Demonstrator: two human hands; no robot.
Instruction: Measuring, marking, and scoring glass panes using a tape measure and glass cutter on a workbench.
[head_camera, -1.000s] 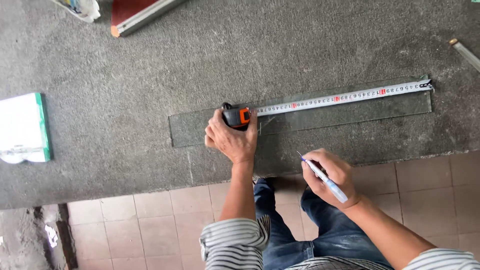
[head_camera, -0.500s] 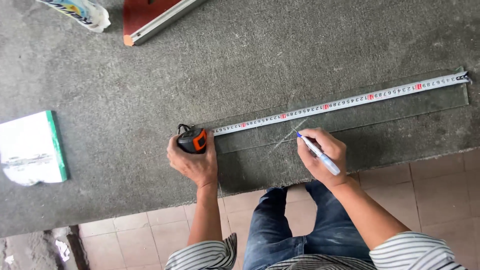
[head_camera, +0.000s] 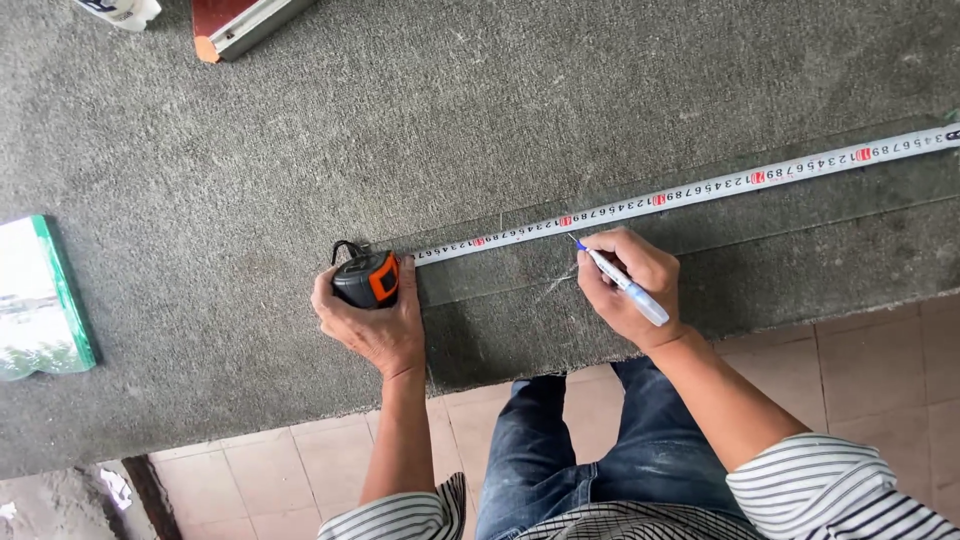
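At centre frame the left hand (head_camera: 375, 325) grips the black-and-orange tape measure case (head_camera: 367, 279), fingers curled around it, pressing it onto a grey felt-like tabletop (head_camera: 500, 110). Its white tape blade (head_camera: 700, 190) runs up to the right edge, lying flat over a darker grey strip of material (head_camera: 800, 240). The right hand (head_camera: 628, 285) pinches a blue-tipped marker (head_camera: 620, 280), tip just below the blade. A green-edged white packet (head_camera: 40, 300) sits at far left; a red-brown board (head_camera: 240, 22) lies upper left. Beige floor tiles (head_camera: 880, 370) show below.
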